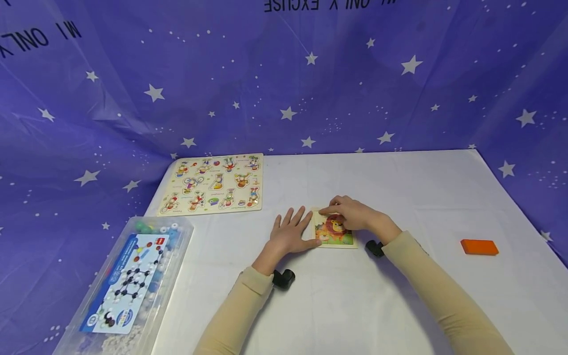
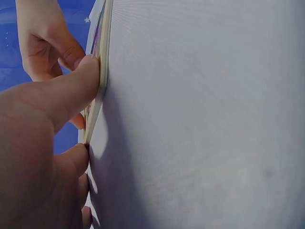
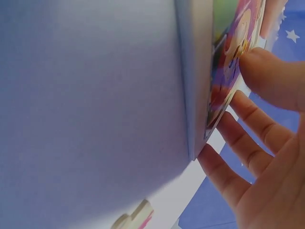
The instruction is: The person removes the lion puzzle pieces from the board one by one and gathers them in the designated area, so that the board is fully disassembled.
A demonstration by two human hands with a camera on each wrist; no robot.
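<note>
A small square lion jigsaw puzzle (image 1: 337,236) in a pale wooden frame lies on the white table. My left hand (image 1: 288,237) is at its left side with fingers spread; in the left wrist view the thumb (image 2: 78,88) rests on the frame's edge and a finger touches its corner. My right hand (image 1: 355,214) reaches over the puzzle's upper part, a finger at the upper left corner. In the right wrist view its thumb (image 3: 269,78) touches the picture, with loosely extended fingers (image 3: 248,148) along the frame's edge. The hand hides part of the picture.
A large wooden peg puzzle board (image 1: 210,185) lies at the back left. A clear plastic box (image 1: 170,276) of molecule model parts stands at the left. An orange block (image 1: 479,247) is at the right. A pale notched piece (image 3: 136,218) with pink shows in the right wrist view.
</note>
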